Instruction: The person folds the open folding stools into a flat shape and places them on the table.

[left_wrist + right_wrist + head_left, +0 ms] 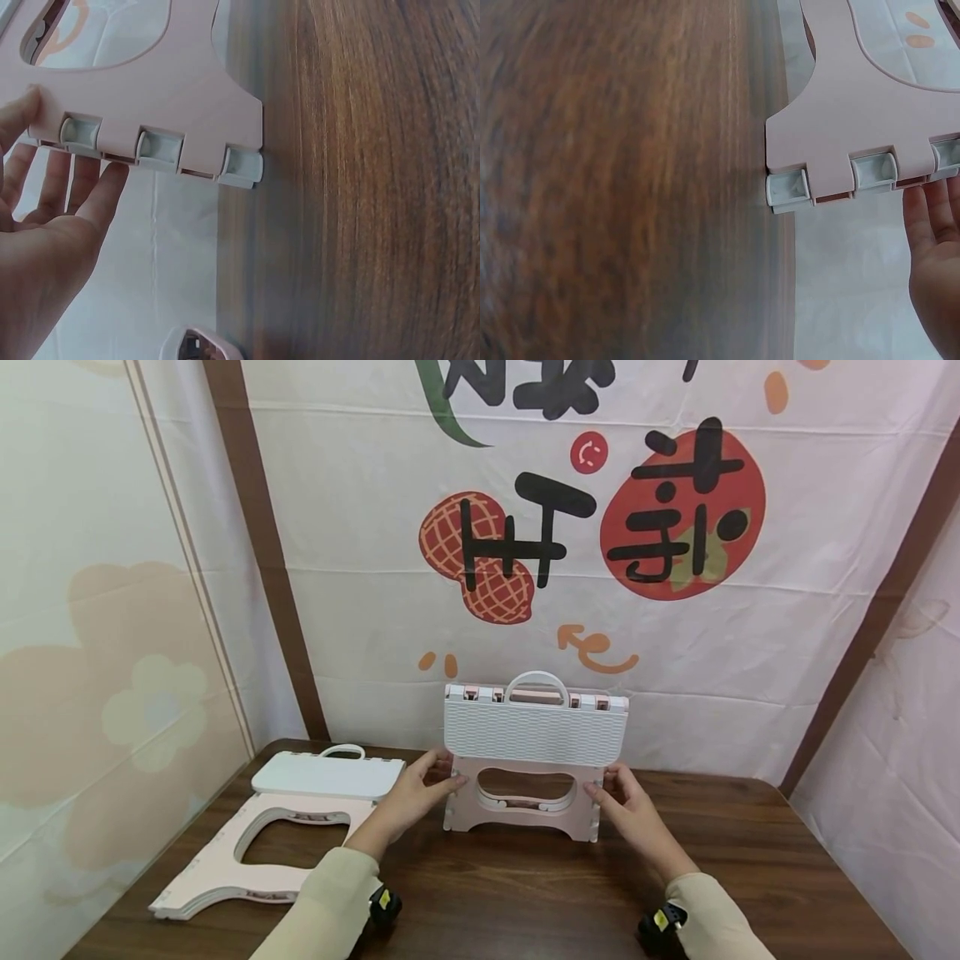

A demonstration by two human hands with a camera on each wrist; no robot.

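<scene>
A folding step stool, white textured seat above and pale pink legs below, stands folded flat and upright on the table. My left hand grips its left side edge, thumb on the front face and fingers behind, as the left wrist view shows along the hinged edge. Across from it, my right hand pinches the right side edge. In the right wrist view its fingers lie along the hinges, with the thumb out of frame. A white carry handle arches over the stool's top.
A second folded stool, also pink and white, lies flat on the left of the dark wooden table, close by my left forearm. Behind the table's back edge hangs a printed cloth, and more cloth hangs at both sides.
</scene>
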